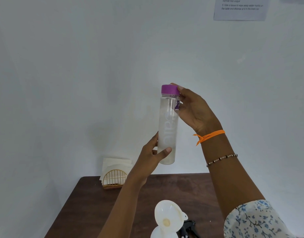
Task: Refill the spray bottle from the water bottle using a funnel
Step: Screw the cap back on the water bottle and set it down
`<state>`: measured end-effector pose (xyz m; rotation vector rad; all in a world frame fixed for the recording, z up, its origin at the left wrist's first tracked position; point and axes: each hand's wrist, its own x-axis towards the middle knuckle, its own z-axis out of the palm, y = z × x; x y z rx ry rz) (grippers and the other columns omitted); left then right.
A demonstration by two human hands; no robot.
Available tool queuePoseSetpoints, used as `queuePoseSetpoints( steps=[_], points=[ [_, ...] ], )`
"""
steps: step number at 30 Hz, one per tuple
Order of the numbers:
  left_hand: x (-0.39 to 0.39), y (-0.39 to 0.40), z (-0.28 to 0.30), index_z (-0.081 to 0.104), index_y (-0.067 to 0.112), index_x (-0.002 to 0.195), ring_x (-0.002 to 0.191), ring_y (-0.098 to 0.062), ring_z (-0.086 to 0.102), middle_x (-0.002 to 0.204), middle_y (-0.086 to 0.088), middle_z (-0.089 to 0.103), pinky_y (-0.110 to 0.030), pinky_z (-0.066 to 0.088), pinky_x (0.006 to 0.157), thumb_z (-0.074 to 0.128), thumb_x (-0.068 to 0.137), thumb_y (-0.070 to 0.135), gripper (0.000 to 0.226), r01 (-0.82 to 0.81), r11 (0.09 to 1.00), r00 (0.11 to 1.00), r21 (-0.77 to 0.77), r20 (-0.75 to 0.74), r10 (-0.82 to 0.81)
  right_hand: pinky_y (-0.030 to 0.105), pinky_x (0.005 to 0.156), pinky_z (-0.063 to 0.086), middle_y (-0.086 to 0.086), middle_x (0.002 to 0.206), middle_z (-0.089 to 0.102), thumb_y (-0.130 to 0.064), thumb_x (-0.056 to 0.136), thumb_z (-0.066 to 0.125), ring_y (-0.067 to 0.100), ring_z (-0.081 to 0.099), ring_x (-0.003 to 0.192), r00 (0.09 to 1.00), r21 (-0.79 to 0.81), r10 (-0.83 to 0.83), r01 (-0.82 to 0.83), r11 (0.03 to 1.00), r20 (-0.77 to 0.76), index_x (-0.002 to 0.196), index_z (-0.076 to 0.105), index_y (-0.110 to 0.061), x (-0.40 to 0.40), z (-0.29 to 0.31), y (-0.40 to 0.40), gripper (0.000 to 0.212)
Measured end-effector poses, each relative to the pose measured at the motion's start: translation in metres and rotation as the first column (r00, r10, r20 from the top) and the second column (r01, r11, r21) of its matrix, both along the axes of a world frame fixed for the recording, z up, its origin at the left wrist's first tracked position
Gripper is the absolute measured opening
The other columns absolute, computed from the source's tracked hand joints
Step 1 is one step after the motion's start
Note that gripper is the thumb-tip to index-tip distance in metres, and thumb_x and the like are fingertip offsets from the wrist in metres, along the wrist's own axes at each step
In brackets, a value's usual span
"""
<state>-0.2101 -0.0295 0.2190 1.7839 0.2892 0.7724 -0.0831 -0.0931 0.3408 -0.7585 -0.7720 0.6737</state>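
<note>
we are holding the water bottle [168, 127] upright in the air, well above the table [96, 203]. our left hand [151, 157] is wrapping its lower body, thumb across the front and fingers curling behind. our right hand [192, 109] is curling around the purple cap [170, 89], fingertips touching its far side, palm beside the neck. the cap is sitting on, so by our reading we are about to unscrew it; no pouring is under way.

below the hands, at the near edge of the view, the white funnel [168, 215] is sitting in the mouth of the white spray bottle [163, 233], leaning a little. just right of it a black spray head [187, 228] is lying on the table. beyond the left hand, a gold wire napkin holder [113, 179] with tissues is standing by the wall.

risks we are noting:
- the cap coming free suddenly could jolt the bottle and slosh water over the table.
- the funnel looks loosely seated; a fast pour or a knock from the bottle lip could tip it off the neck.
- the spray bottle looks light and could topple if bumped.
- we cannot tell how full the bottle is, so overfilling is possible.
</note>
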Motion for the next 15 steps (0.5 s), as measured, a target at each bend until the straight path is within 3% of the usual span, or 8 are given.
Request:
queuePoseSetpoints(
  steps=[3, 6, 9, 10, 12, 14, 15],
  points=[
    [0.0006, -0.0006, 0.0013, 0.036, 0.041, 0.127, 0.095, -0.001, 0.056, 0.117, 0.021, 0.049, -0.01, 0.049, 0.072, 0.061, 0.087, 0.029, 0.049, -0.006, 1.0, 1.0, 0.005, -0.001, 0.006, 0.031, 0.085, 0.048, 0.004, 0.099, 0.063, -0.01, 0.088, 0.056, 0.017, 0.058, 0.09, 0.997, -0.021, -0.054, 0.055, 0.998, 0.053, 0.118, 0.055, -0.011, -0.0002, 0.0019, -0.0001, 0.029],
    [0.0005, -0.0012, 0.0025, 0.037, 0.042, 0.127, 0.096, -0.002, 0.056, 0.116, 0.021, 0.051, -0.01, 0.05, 0.072, 0.061, 0.087, 0.029, 0.048, -0.003, 1.0, 1.0, -0.004, 0.002, 0.003, 0.03, 0.08, 0.048, 0.002, 0.1, 0.062, -0.016, 0.08, 0.068, 0.016, 0.057, 0.091, 0.984, -0.058, -0.112, 0.12, 0.991, 0.136, 0.129, 0.048, -0.012, -0.0044, 0.003, 0.0004, 0.054],
    [-0.0018, 0.0018, 0.0028, 0.04, 0.047, 0.123, 0.102, -0.005, 0.057, 0.119, 0.022, 0.053, -0.013, 0.05, 0.075, 0.061, 0.087, 0.03, 0.045, 0.019, 1.0, 1.0, 0.0, -0.004, -0.019, 0.028, 0.083, 0.052, -0.002, 0.099, 0.066, -0.043, 0.041, 0.087, 0.013, 0.062, 0.092, 0.986, -0.046, -0.053, 0.06, 0.997, 0.158, 0.123, 0.054, -0.014, -0.0045, 0.0068, 0.0005, 0.092],
    [-0.003, 0.0035, 0.0027, 0.042, 0.05, 0.12, 0.104, -0.007, 0.058, 0.12, 0.022, 0.055, -0.016, 0.051, 0.078, 0.061, 0.087, 0.03, 0.043, 0.036, 0.999, 0.999, 0.004, -0.011, -0.036, 0.029, 0.086, 0.051, -0.002, 0.099, 0.066, -0.046, 0.034, 0.088, 0.012, 0.062, 0.092, 0.984, -0.032, -0.03, 0.036, 0.999, 0.175, 0.118, 0.057, -0.015, -0.0025, 0.0076, 0.0002, 0.095],
    [-0.0054, 0.0061, 0.0024, 0.045, 0.051, 0.12, 0.106, -0.01, 0.059, 0.119, 0.022, 0.059, -0.025, 0.052, 0.086, 0.061, 0.087, 0.031, 0.042, 0.072, 0.997, 0.997, 0.018, -0.03, -0.072, 0.029, 0.089, 0.05, 0.002, 0.103, 0.065, -0.04, 0.049, 0.085, 0.013, 0.063, 0.092, 0.97, -0.014, 0.013, -0.01, 1.0, 0.242, 0.119, 0.057, -0.014, 0.0016, 0.0089, -0.0018, 0.08],
    [-0.007, 0.0081, 0.0014, 0.046, 0.046, 0.127, 0.109, -0.012, 0.058, 0.121, 0.02, 0.06, -0.034, 0.05, 0.094, 0.062, 0.087, 0.033, 0.045, 0.09, 0.996, 0.995, 0.028, -0.046, -0.089, 0.026, 0.087, 0.051, 0.007, 0.108, 0.063, -0.022, 0.078, 0.07, 0.013, 0.063, 0.092, 0.949, 0.001, 0.032, -0.034, 0.999, 0.315, 0.126, 0.052, -0.01, 0.003, 0.0101, -0.0044, 0.053],
    [-0.0074, 0.0087, 0.001, 0.045, 0.043, 0.129, 0.111, -0.014, 0.058, 0.123, 0.019, 0.059, -0.038, 0.049, 0.096, 0.063, 0.086, 0.035, 0.048, 0.095, 0.995, 0.994, 0.029, -0.05, -0.094, 0.025, 0.085, 0.051, 0.007, 0.107, 0.063, -0.016, 0.083, 0.063, 0.012, 0.063, 0.091, 0.936, 0.004, 0.032, -0.036, 0.999, 0.351, 0.124, 0.053, -0.01, 0.0033, 0.0107, -0.0054, 0.042]
  ],
)
